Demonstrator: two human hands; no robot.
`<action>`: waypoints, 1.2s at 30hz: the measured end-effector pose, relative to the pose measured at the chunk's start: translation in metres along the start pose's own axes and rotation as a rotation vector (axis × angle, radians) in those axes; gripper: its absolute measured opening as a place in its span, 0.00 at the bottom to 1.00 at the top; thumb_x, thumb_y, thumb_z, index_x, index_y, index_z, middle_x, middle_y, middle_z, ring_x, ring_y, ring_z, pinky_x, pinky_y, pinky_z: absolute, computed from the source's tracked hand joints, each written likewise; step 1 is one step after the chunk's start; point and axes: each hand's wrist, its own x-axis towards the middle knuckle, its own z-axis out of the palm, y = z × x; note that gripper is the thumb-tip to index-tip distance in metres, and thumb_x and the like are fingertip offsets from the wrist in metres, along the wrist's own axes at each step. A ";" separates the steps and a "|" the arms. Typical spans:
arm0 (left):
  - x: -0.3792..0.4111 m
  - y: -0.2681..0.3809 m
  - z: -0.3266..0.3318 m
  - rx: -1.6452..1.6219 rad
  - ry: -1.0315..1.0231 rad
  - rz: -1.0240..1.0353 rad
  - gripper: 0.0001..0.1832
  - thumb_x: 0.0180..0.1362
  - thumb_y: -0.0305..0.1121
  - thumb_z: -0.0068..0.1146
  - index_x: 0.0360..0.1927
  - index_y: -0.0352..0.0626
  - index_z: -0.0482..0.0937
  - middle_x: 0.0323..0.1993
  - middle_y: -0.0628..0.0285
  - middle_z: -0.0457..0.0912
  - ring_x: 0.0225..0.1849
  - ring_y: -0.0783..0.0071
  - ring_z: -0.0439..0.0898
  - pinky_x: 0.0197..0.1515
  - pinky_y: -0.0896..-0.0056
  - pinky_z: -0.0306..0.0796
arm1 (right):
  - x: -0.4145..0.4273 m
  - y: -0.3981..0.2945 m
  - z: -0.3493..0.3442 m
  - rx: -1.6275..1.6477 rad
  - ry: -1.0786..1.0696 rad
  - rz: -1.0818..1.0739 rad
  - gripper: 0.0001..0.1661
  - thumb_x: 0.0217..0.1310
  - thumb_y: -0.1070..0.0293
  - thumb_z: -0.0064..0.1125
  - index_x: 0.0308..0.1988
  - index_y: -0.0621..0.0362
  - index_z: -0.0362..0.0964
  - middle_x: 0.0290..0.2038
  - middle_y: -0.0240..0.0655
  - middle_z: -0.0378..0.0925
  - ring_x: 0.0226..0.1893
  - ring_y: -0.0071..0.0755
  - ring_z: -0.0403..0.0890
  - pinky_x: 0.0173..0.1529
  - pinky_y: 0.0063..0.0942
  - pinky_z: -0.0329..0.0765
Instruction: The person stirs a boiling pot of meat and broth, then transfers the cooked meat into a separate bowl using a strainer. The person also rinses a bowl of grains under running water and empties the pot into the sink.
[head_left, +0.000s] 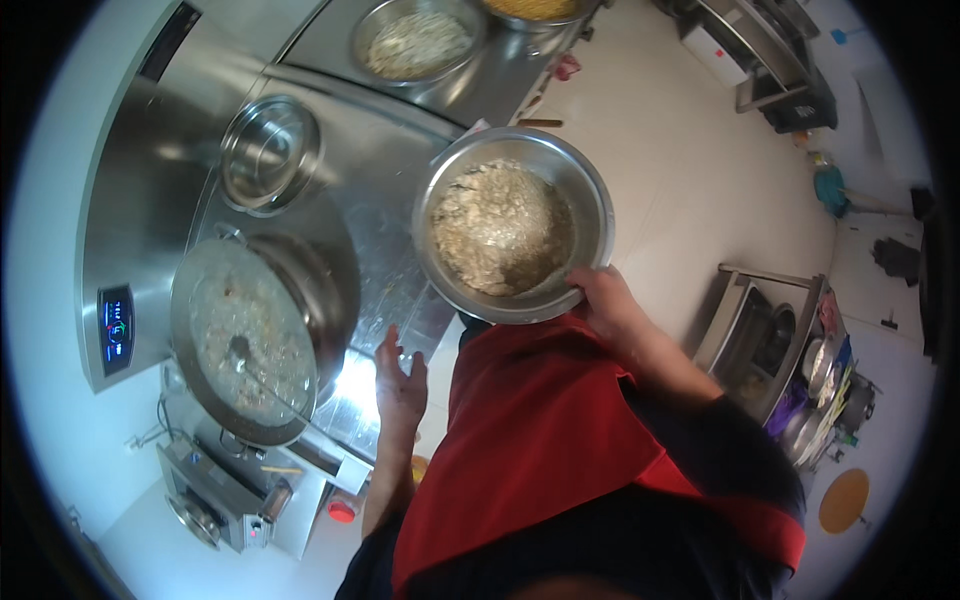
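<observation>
My right hand (607, 300) grips the near right rim of a stainless steel basin (592, 202). In the basin lies wet, pale brown food (499, 225) in some liquid. My left hand (401, 382) is empty, its fingers apart, between the red apron (540, 420) and a large steel pot (296, 435). Cloudy liquid (217, 315) with pale bits fills the pot. A ladle (277, 397) leans in it, its bowl partly sunk and its handle crossing the rim towards me.
Behind the pot, a shiny steel bowl (271, 154) sits on the metal worktop (375, 195). Farther back are bowls of pale shredded food (416, 45) and yellow food (536, 7). A lit control panel (116, 330) is at left. Shelving with pans (765, 345) stands at right.
</observation>
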 end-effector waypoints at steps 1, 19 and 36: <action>0.008 0.027 0.012 0.027 -0.108 -0.021 0.31 0.61 0.29 0.61 0.68 0.39 0.66 0.58 0.46 0.75 0.55 0.51 0.79 0.56 0.56 0.75 | -0.004 -0.004 -0.009 0.311 0.125 0.154 0.16 0.59 0.75 0.54 0.46 0.71 0.72 0.36 0.41 0.80 0.30 0.36 0.81 0.31 0.31 0.76; 0.170 0.168 0.317 0.339 -0.377 0.258 0.25 0.61 0.37 0.51 0.60 0.37 0.73 0.55 0.40 0.78 0.59 0.42 0.75 0.62 0.50 0.70 | 0.128 -0.111 -0.432 0.400 0.427 0.133 0.13 0.61 0.73 0.52 0.46 0.64 0.73 0.34 0.39 0.78 0.29 0.31 0.77 0.30 0.30 0.76; 0.475 0.369 0.560 0.717 -0.979 0.231 0.29 0.59 0.43 0.54 0.64 0.46 0.72 0.55 0.43 0.80 0.56 0.45 0.80 0.61 0.51 0.72 | 0.268 -0.321 -0.694 0.757 0.832 -0.129 0.15 0.59 0.76 0.50 0.47 0.70 0.68 0.35 0.42 0.75 0.29 0.36 0.78 0.29 0.31 0.79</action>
